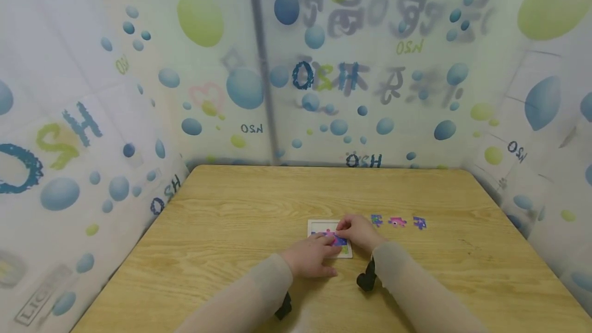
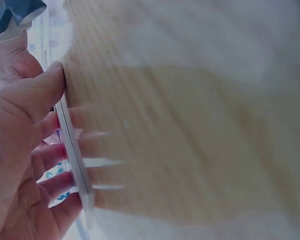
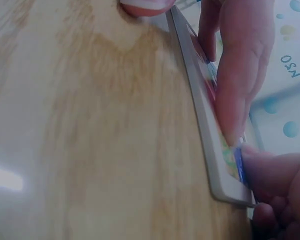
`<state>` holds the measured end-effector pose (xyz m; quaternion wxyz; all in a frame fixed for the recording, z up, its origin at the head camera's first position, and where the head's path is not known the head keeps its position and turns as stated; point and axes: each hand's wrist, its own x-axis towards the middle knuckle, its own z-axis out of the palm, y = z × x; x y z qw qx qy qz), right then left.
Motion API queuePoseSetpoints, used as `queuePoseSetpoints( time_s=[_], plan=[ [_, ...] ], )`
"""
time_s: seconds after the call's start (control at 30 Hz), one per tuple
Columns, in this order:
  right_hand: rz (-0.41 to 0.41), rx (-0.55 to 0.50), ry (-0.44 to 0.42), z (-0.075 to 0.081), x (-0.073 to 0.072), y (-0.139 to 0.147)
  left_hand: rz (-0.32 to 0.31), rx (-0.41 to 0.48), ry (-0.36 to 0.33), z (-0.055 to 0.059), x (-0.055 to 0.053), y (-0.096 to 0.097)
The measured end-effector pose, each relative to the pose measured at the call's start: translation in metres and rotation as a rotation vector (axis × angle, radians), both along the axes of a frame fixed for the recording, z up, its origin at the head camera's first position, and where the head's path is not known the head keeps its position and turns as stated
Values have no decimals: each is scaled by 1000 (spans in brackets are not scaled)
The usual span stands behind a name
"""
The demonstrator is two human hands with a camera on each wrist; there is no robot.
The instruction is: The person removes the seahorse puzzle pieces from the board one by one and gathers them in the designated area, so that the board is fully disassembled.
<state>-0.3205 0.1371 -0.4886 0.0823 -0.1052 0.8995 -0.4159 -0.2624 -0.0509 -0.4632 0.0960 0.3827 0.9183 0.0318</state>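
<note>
A white-framed jigsaw tray point(image 1: 348, 256) lies on the table with colourful pieces fitted across its lower part. My left hand point(image 1: 311, 256) rests over it from the left, fingers spread on the pieces and thumb near the front edge. In the left wrist view the tray's edge point(image 2: 72, 145) runs past my fingertips. At the tray's right side, my right hand point(image 1: 359, 232) pinches a blue-purple puzzle piece point(image 3: 239, 164). That piece stands tilted just inside the frame, close to a left fingertip, and is partly hidden by the right thumb.
Three loose puzzle pieces lie in a row right of the tray: a blue-green one point(image 1: 376, 220), a pink one point(image 1: 396, 222) and a purple one point(image 1: 420, 223). The wooden table point(image 1: 222, 209) ends at a patterned curtain point(image 1: 296, 117) behind and at both sides.
</note>
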Motion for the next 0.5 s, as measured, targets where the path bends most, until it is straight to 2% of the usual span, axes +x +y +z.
queuePoseSetpoints(
  time_s=[0.2, 0.5],
  plan=[
    [-15, 5, -7, 0, 2, 0, 10, 10, -27, 0, 3, -2],
    [-27, -2, -30, 1, 5, -3, -32, 8, -37, 2, 4, -10]
  ],
)
